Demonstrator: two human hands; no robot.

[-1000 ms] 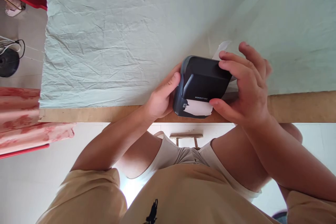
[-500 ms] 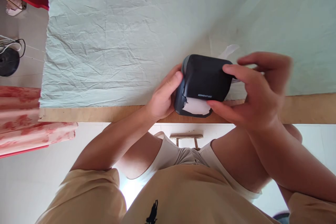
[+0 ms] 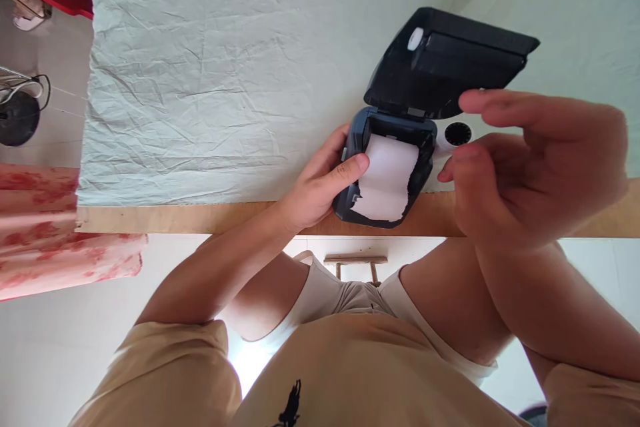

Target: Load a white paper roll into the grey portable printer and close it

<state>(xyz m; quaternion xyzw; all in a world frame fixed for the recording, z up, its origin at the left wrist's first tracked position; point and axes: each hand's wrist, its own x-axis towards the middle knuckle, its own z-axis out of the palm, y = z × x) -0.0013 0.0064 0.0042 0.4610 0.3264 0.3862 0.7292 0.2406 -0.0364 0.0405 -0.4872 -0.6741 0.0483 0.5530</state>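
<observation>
My left hand (image 3: pixel 325 180) grips the left side of a small dark label printer (image 3: pixel 356 125), its thumb over the rim and touching the paper inside. The printer's black lid (image 3: pixel 450 60) is swung up and back on its hinge. White paper (image 3: pixel 389 177) lies in the open compartment, with its torn end toward me. My right hand (image 3: pixel 545 160) is just right of the printer, fingers apart and holding nothing; a fingertip is close to the lid's edge, and I cannot tell if it touches. Behind those fingers is a white roll with a dark core (image 3: pixel 457 135).
A pale green wrinkled cloth (image 3: pixel 225 80) covers the table, whose bare wooden edge (image 3: pixel 175 217) runs in front of me. At the left are red patterned fabric (image 3: pixel 40 227) and a black round base with cables (image 3: pixel 19 119). A wooden stool (image 3: pixel 355 260) shows below the table.
The printer lid has opened upward, uncovering the paper inside. My right hand has moved off it to the right. My left thumb now reaches over the rim, and the white roll has come into sight.
</observation>
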